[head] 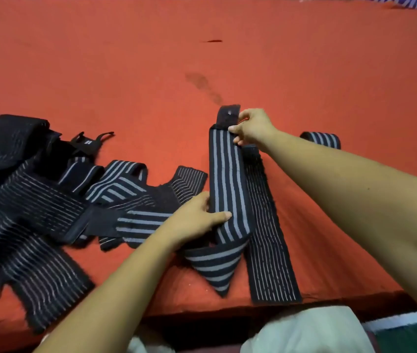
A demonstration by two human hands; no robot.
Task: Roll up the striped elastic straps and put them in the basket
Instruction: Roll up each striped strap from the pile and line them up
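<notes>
Pale cloth noted nearest, below red surface. Broad-striped strap is gripped mid-length by left hand, thumb on top; far end is pinched by right hand.

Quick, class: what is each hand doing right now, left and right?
Left hand: grips the wide-striped elastic strap at its middle.
Right hand: pinches the same strap's far end, by its black tab.
</notes>
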